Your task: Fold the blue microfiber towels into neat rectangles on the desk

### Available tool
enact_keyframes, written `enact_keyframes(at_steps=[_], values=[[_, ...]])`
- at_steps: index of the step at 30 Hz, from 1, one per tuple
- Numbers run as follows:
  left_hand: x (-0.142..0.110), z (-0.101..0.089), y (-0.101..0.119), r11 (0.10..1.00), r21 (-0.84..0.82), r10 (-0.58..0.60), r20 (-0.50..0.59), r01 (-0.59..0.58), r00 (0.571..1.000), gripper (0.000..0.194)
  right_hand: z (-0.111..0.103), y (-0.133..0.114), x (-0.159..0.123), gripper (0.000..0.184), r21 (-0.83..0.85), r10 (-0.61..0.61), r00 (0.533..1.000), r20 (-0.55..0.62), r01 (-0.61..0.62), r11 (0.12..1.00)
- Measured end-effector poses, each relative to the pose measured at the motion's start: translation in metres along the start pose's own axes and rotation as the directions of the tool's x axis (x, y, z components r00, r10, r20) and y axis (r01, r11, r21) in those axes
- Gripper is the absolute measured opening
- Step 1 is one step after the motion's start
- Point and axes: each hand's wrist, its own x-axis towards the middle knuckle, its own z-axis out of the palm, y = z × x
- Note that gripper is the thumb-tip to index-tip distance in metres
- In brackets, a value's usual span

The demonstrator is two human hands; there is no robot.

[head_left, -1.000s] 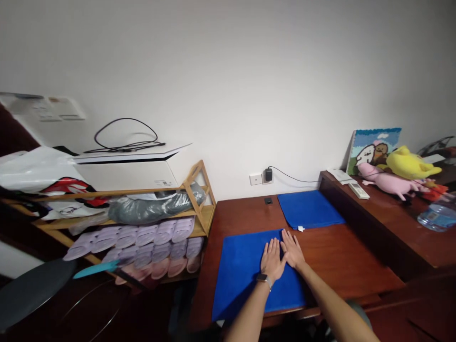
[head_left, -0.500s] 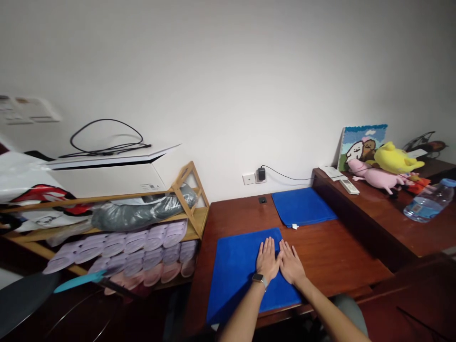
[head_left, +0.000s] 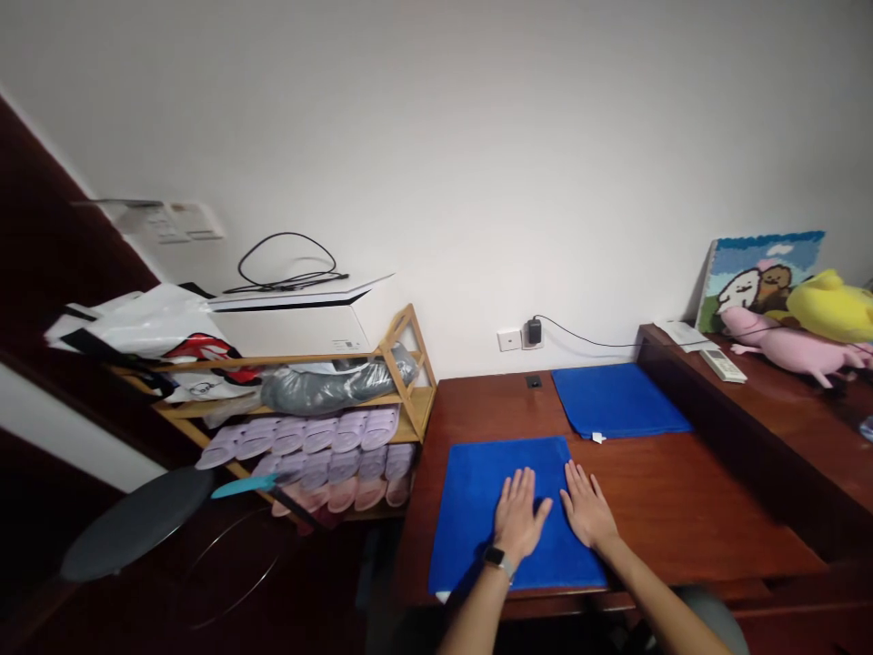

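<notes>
Landmark: far blue cloth [head_left: 617,400], lying flat on the tabletop [head_left: 688,500]. Near blue cloth [head_left: 470,491] lies left of the landmark and closer to the person, a narrow strip of wood between their nearest corners.

Left hand [head_left: 516,528]: open, palm down on the near blue cloth, thumb spread, gripping nothing. Right hand [head_left: 590,518]: open too, palm down along the cloth's right edge, gripping nothing.

Handling, by judgement: light, soft, limp; not fragile; likely to slide or ruck on smooth wood if pushed. Best holds look to be the two corners of one edge, pinched between thumb and fingers; the middle would probably bunch.

Lie: flat, side edges running from the person up toward the landmark's side of the tabletop. White label [head_left: 443,597] at the near-left corner. Long axis probably near-to-far; foreshortening leaves this unsure.
</notes>
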Motion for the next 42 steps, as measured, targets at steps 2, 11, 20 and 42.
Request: enact_keyframes(at_steps=[2, 11, 20, 42], values=[[-0.024, -0.014, -0.049, 0.986, 0.063, -0.151, -0.050, 0.154, 0.987, 0.073, 0.001, 0.000, 0.000, 0.072, 0.000, 0.009, 1.000, -0.010, -0.009, 1.000], [-0.070, -0.033, -0.137, 0.918, 0.143, -0.345, -0.175, 0.371, 0.922, 0.080, -0.008, -0.005, 0.000, 0.072, -0.009, 0.033, 0.999, 0.012, -0.033, 0.999], [-0.070, -0.029, -0.138, 0.910, 0.158, -0.347, -0.220, 0.384, 0.912, 0.081, -0.007, -0.019, -0.051, 0.070, 0.010, 0.053, 0.995, -0.090, -0.052, 0.999], [-0.061, -0.006, 0.004, 1.000, 0.011, -0.029, 0.024, 0.029, 0.999, 0.069, 0.005, -0.012, -0.057, 0.068, 0.006, 0.061, 0.998, -0.026, -0.060, 0.998]])
